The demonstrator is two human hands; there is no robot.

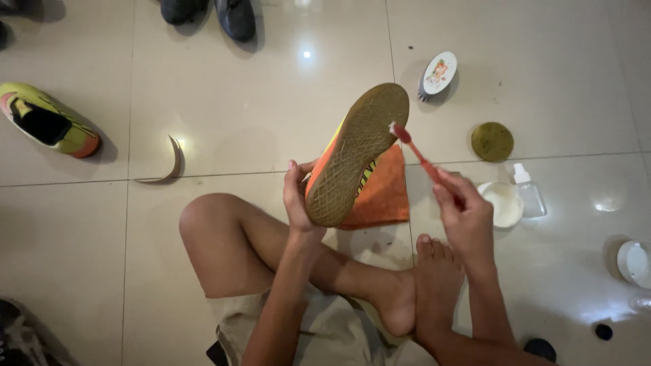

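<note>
Orange and yellow shoe (352, 159) held sole-up over the person's crossed legs, toe pointing away, tan gum sole facing the camera. Left hand (298, 203) grips it at the heel end, fingers wrapped around the upper and closed on it, thumb along the sole's edge. Right hand (464, 213) is closed around the handle of a red toothbrush (413, 152), whose bristle head touches the sole's right edge near the forefoot. To do this well: short strokes following the tread grooves, light pressure, left hand bracing the heel so the shoe doesn't twist; working the edge first, then across the middle, looks sensible. Under the shoe, an orange cloth (383, 196) lies on the tiled floor (258, 115), just beyond the shins. Right of the brush hand sit a small white bowl (503, 202) and a clear bottle with a white cap (530, 193), touching or nearly so; a round olive-green tin lid (492, 141) lies a bit farther out, and an oval brush with a pictured back (437, 74) beyond that. The bowl is near the right elbow's sweep, so wide strokes could knock it. At far right edge there's a white round dish (634, 263), cropped, possibly a lid, hard to tell. On the left the matching shoe (47, 122) is well apart, with a curved insole-like strip (169, 166) between. Dark shoes (210, 13) sit at the top edge. Open floor lies left and ahead.
</note>
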